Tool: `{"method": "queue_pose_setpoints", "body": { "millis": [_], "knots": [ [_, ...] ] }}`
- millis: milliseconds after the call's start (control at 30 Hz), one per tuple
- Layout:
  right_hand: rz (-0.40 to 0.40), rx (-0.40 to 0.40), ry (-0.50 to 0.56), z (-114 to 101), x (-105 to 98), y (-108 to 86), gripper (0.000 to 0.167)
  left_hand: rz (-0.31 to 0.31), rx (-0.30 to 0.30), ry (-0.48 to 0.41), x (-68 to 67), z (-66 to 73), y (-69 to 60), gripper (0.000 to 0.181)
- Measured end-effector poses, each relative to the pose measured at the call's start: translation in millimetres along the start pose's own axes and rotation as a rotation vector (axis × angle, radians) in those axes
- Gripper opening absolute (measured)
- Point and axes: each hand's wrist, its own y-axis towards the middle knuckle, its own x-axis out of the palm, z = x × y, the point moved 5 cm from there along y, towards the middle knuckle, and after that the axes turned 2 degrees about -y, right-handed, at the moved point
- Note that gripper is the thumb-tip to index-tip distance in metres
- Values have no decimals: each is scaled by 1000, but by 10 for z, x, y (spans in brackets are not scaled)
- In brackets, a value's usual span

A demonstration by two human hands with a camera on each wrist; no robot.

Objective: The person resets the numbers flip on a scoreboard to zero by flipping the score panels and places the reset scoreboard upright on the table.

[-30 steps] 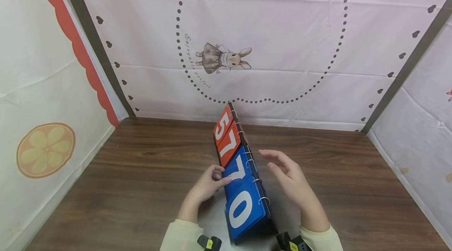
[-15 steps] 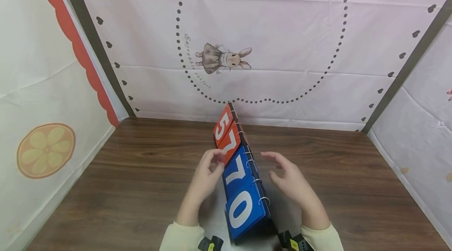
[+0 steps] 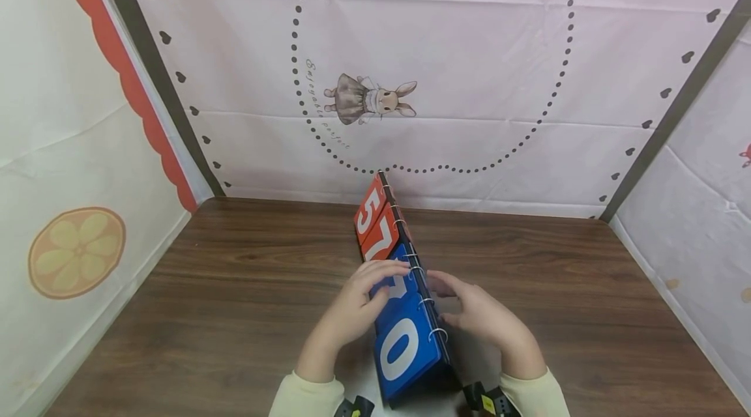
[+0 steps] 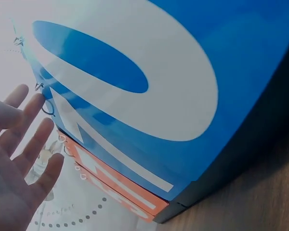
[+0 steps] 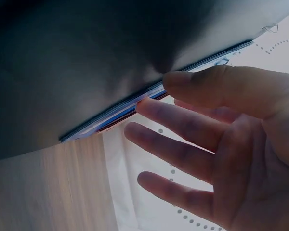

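Fingers of the left hand (image 3: 354, 306) were extended and loosely spread, holding nothing, over the farther blue card (image 3: 406, 303) of a flip scoreboard (image 3: 412, 320), their tips near the metal rings (image 3: 439, 330) along its top ridge. Those of the right hand (image 3: 482, 318) were likewise apart and empty on the other side, near the dark back panel (image 5: 86, 86); whether either hand touched the board could not be told. The scoreboard stood tent-like on the counter (image 3: 246, 300) between both hands, its long axis running away toward the backdrop (image 3: 469, 78), red cards (image 3: 379, 238) at the far end, the blue 0 card (image 3: 401, 348) nearest. Any move there seemed to turn on that ridge: rightward from the left fingers, leftward from the right ones, with the left hand nearer the numbered faces.
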Motion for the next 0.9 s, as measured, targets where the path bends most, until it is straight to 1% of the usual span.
{"method": "queue_pose_setpoints", "body": {
  "millis": [67, 200, 400, 500, 733, 833, 900],
  "knots": [
    [2, 8, 0, 3, 2, 4, 57, -5, -6, 3, 1, 1, -3, 37],
    [24, 34, -34, 17, -4, 16, 51, -9, -13, 12, 2, -2, -6, 36],
    [48, 52, -56, 41, -18, 24, 47, -19, -14, 9, 9, -15, -10, 35],
    [49, 51, -53, 47, -22, 22, 45, -22, -16, 12, 9, -17, -7, 35],
    [23, 21, -39, 40, -32, 6, 41, -28, -28, 11, 0, -6, -13, 35],
    [29, 43, -46, 42, -40, -1, 39, -30, -33, 9, -2, -8, -13, 35],
    [46, 70, -52, 50, -50, 1, 38, -32, -37, 12, -1, -12, -12, 35]
  ]
}}
